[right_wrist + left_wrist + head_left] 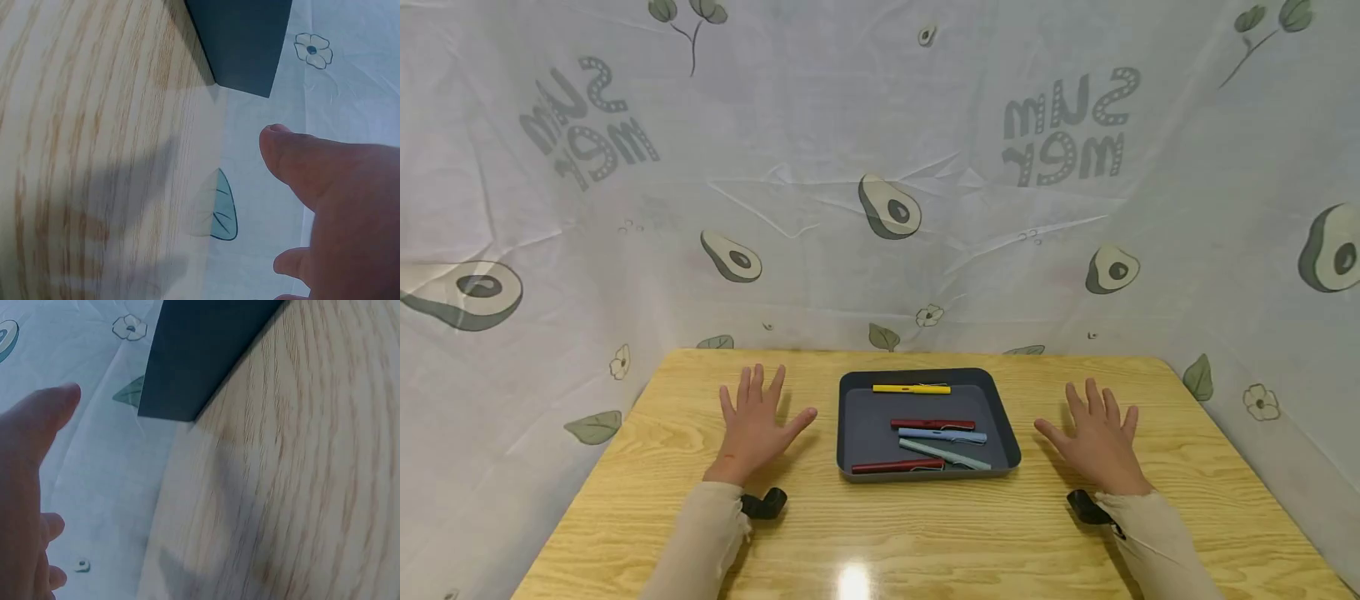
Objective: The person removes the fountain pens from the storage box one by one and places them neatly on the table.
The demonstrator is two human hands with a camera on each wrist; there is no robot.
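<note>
A dark grey tray [928, 477] lies on the wooden table, with several clipped pens inside. The yellow pen [912, 389] is by its far wall. Lower down are a dark red pen [933, 425], a light blue pen [943, 436], a slanting pale green pen [945, 454] and another dark red pen [898, 467] along the near wall. My left hand [754, 433] is to the left of the tray, fingers spread, holding nothing. To the right, my right hand [1099, 446] has its fingers spread too and is likewise without anything in it. Neither hand touches the tray.
The light wooden table [925, 542] ends at a white curtain [820, 275] printed with avocados and leaves, which surrounds its back and sides. Dark wrist cameras sit on the left wrist [764, 503] and the right wrist [1086, 507].
</note>
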